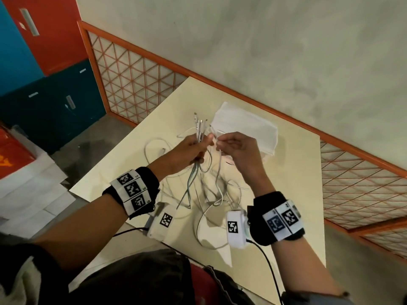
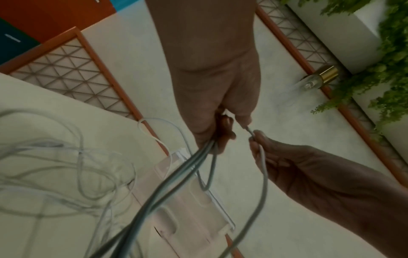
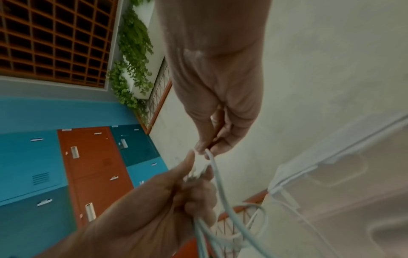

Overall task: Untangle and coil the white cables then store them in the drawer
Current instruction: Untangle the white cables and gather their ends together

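White cables [image 1: 199, 172]: tangled bundle, upper ends raised above the table [image 1: 286, 183], loops trailing onto it. Left hand [image 1: 187, 150]: fist wrapped round several strands, connectors protruding. Right hand [image 1: 236, 148]: pinching one cable end beside it. Translucent drawer [image 1: 246, 126]: on table, behind hands.

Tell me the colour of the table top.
Pale cream table top, clearest in the head view.

A cream worktop [image 1: 275, 194] is set before a pale plaster wall [image 1: 264, 51] edged by orange lattice railing [image 1: 136, 84]; blue and orange lockers [image 1: 44, 51] are seen at ten o'clock; grey floor [image 1: 92, 137] lies below.
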Demonstrator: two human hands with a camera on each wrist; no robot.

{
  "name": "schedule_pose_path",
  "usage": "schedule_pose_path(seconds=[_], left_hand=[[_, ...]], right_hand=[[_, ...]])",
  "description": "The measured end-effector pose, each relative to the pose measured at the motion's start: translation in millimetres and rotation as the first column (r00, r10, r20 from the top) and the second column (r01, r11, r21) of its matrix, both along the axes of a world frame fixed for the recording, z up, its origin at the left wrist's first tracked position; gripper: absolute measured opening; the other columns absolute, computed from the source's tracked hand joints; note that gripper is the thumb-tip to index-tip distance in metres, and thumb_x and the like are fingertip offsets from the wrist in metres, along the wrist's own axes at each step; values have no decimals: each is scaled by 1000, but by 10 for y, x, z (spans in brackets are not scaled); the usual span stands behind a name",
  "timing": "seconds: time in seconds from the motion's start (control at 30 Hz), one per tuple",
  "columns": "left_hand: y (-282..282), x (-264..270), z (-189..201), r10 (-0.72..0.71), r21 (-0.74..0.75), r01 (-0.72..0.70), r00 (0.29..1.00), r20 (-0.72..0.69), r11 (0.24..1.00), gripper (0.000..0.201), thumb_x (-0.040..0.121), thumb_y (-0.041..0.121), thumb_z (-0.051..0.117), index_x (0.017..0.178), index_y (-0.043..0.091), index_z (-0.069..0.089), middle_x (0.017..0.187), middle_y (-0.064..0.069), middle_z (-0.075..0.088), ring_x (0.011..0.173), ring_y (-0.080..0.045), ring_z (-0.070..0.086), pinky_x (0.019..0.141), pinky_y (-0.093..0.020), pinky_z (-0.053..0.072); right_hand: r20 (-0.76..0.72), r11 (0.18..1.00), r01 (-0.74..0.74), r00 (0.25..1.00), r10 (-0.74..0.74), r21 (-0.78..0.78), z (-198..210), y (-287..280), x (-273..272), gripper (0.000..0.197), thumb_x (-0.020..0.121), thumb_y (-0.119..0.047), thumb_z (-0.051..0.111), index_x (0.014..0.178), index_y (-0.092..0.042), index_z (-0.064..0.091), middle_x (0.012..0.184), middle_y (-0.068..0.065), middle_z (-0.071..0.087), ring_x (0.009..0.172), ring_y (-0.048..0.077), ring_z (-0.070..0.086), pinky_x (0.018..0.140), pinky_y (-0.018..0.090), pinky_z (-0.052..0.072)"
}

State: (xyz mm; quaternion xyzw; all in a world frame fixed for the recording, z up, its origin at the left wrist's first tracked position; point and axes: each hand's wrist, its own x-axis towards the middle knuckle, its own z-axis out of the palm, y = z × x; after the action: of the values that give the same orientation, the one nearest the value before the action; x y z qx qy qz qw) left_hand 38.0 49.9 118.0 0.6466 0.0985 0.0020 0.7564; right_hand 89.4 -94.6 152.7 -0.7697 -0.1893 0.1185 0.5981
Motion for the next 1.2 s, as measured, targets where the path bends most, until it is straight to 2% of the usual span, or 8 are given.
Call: schedule_pose_path(seconds=[0.23, 0.4, 0.57, 0.67, 0.83, 1.0, 1.13, 1.2], left_hand=[[-48, -96, -4, -30, -17, 30, 999, 25, 999, 31, 100, 31, 38, 73, 19, 45, 63, 4, 32, 48, -4, 31, 48, -14, 35], [-12, -62, 13, 61, 88, -65, 997, 44, 994, 29, 98, 31, 45, 71, 24, 52, 58, 8, 40, 48, -2, 36, 51, -18, 32], [120, 39, 177, 286, -2, -289, 948, 140, 957, 34, 102, 31, 34, 73, 19, 48, 59, 7, 61, 49, -2, 50, 51, -20, 38], [323, 40, 246, 381, -229, -340, 908, 172, 912, 36, 102, 32, 29, 73, 17, 43, 42, 8, 48, 40, -7, 50, 55, -27, 50], [540, 34, 274, 492, -264, -452, 864, 105, 852, 38, 101, 39, 31, 68, 21, 40, 39, 11, 31, 34, -3, 24, 37, -16, 27], [387, -44, 192, 221, 180, -266, 947, 235, 947, 31, 97, 35, 45, 68, 25, 48, 48, 12, 35, 41, -3, 26, 38, -14, 23], [240, -84, 73, -144, 503, 90, 987, 69, 860, 29, 64, 43, 81, 79, 23, 67, 67, -3, 52, 60, -15, 41, 57, -27, 35], [157, -101, 16, -230, 554, 168, 972, 45, 816, 23, 70, 34, 80, 81, 16, 71, 63, -5, 43, 56, -13, 36, 54, -25, 28]], right_hand=[[-6, 998, 51, 999, -51, 31, -92, 129, -83, 10, 81, -3, 70, 85, -13, 69, 74, -4, 68, 60, 2, 63, 61, 14, 51], [-118, 998, -46, 992, 51, 46, -95, 127, -147, 11, 89, -13, 63, 94, -15, 53, 90, 4, 54, 74, 20, 63, 72, 40, 59], [-189, 948, -310, 937, 292, -73, -238, -10, -231, 27, 99, -37, 42, 86, -14, 45, 71, 4, 48, 52, 13, 47, 54, 24, 42], [-179, 879, -412, 909, 377, -241, -386, -256, -203, 40, 101, -39, 36, 78, -11, 54, 53, 0, 48, 52, 14, 44, 57, 16, 39], [-209, 855, -377, 924, 321, -355, -637, -650, -52, 37, 101, -34, 39, 79, -11, 58, 57, -1, 53, 63, 11, 51, 68, 14, 39], [-113, 840, -360, 932, 345, -407, -506, -565, 107, 27, 99, -21, 47, 82, -10, 65, 62, 2, 56, 56, 7, 54, 61, 12, 41], [-40, 881, -358, 931, 364, -309, -233, -349, 95, 23, 96, -16, 52, 84, -7, 69, 59, 3, 55, 53, 9, 52, 58, 15, 43], [16, 915, -331, 939, 344, -229, -111, -269, 77, 22, 96, -14, 53, 85, -5, 69, 60, 3, 54, 55, 7, 51, 58, 15, 43]])
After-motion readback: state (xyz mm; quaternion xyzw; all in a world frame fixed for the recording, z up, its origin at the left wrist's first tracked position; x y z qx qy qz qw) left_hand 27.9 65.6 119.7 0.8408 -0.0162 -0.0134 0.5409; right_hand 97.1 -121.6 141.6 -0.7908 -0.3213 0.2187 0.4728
